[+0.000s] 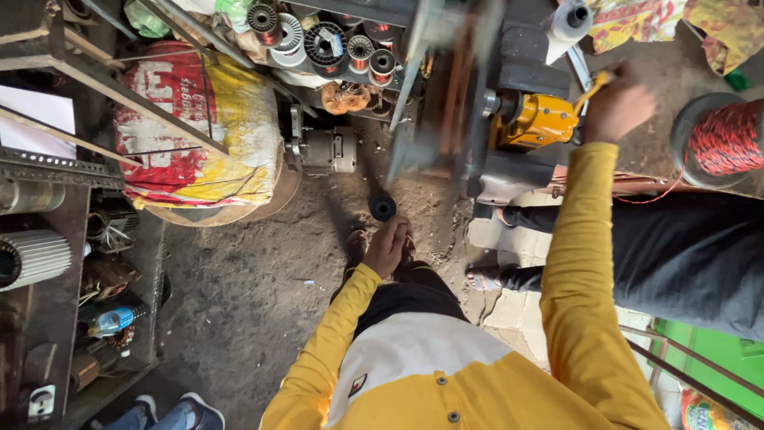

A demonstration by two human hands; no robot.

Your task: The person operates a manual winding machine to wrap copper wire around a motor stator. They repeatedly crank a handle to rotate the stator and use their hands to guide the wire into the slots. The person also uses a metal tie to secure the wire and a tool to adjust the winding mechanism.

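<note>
View from above of a person in yellow sleeves in a cluttered workshop. The right hand (617,105) grips a yellow handle (593,86) beside a yellow machine (535,120) (its spinning part is blurred). The left hand (387,245) hangs closed over the dirt floor (239,287), just below a small black spool (383,208). A reel of red wire (726,137) stands at right.

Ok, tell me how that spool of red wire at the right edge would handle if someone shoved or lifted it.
The spool of red wire looks densely wound, so it is probably heavy for its size. It seems to stand on a round flange, so a shove would more likely slide it than roll it. A loose strand trails off it, which could snag or unwind when lifted.
</note>
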